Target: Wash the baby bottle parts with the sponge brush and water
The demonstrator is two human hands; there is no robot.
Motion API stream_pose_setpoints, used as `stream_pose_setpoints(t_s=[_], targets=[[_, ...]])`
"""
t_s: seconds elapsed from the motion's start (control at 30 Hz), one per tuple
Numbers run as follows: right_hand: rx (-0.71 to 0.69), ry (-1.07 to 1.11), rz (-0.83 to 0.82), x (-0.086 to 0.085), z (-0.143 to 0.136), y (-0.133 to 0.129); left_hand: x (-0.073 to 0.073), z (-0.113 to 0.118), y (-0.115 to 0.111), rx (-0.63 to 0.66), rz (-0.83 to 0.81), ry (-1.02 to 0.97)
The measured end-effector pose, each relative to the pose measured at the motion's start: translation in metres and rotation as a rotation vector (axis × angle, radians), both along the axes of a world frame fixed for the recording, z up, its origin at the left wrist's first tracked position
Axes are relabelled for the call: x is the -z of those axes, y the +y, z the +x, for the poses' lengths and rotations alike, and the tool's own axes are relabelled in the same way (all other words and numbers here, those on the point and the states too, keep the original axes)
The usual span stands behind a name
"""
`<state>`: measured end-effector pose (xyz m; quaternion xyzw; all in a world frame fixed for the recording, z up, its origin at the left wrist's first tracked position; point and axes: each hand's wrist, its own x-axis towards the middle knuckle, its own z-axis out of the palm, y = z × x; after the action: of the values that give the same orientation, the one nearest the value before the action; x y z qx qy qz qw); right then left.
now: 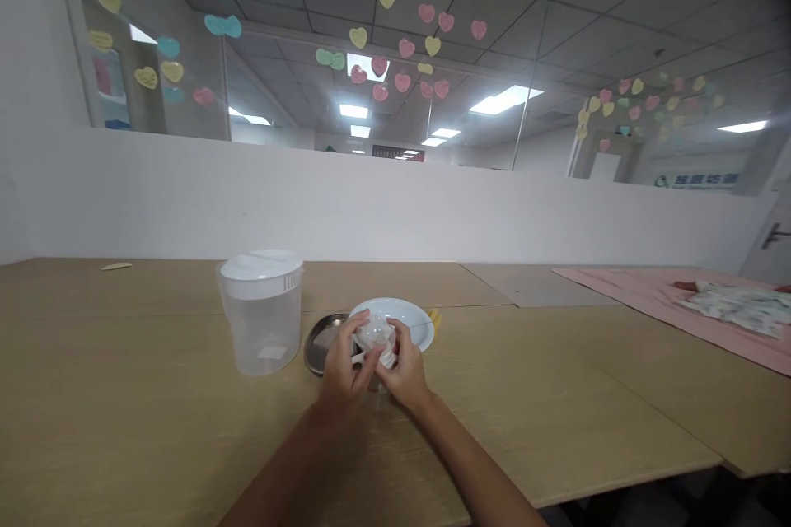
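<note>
Between my two hands is a small clear rounded container (pixel 376 333) with a white lower part, held just above the table. My left hand (pixel 346 362) wraps round its left side, thumb in front. From the right, my right hand (pixel 404 366) grips the same container, fingertips on its edge. A white plate (pixel 414 317) lies just behind my hands, partly hidden by them. To the left of my left hand sits a round metal dish (pixel 321 342). Something yellow (pixel 436 319) shows at the plate's right rim.
A clear plastic bucket (pixel 263 329) with a white lid stands left of the metal dish. At the right, a pink cloth (pixel 655 296) carries a patterned fabric (pixel 741 306). A low white wall (pixel 395 218) with glass above borders the wooden table (pixel 154 412).
</note>
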<state>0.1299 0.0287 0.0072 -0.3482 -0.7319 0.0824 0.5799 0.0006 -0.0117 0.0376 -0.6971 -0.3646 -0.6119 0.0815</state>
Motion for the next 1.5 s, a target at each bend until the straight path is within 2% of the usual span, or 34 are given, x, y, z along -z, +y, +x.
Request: stream_pose_setpoints(t_s=[0.1,0.17,0.37,0.47,0.63,0.9,1.5], targets=[[-0.006,-0.004,-0.001,0.001,0.0,0.001,0.005,0.005,0.004,0.03,0.017,0.154],[0.007,-0.019,0.009,0.0,-0.001,0.0,0.007,0.005,0.006,0.031,-0.027,0.18],[0.053,-0.099,0.153,-0.002,-0.001,-0.004,0.009,0.003,0.001,0.066,-0.229,0.092],[0.066,-0.117,0.205,-0.002,-0.001,-0.004,0.015,0.005,0.0,0.09,-0.278,0.048],[0.08,-0.108,0.25,0.001,-0.005,-0.005,0.023,0.009,0.002,0.082,-0.275,-0.038],[0.096,-0.03,0.25,0.006,-0.009,-0.006,0.026,0.008,0.005,0.081,-0.258,-0.062],[0.096,0.004,0.247,0.01,-0.014,-0.006,0.022,0.009,0.003,0.064,-0.277,-0.056]])
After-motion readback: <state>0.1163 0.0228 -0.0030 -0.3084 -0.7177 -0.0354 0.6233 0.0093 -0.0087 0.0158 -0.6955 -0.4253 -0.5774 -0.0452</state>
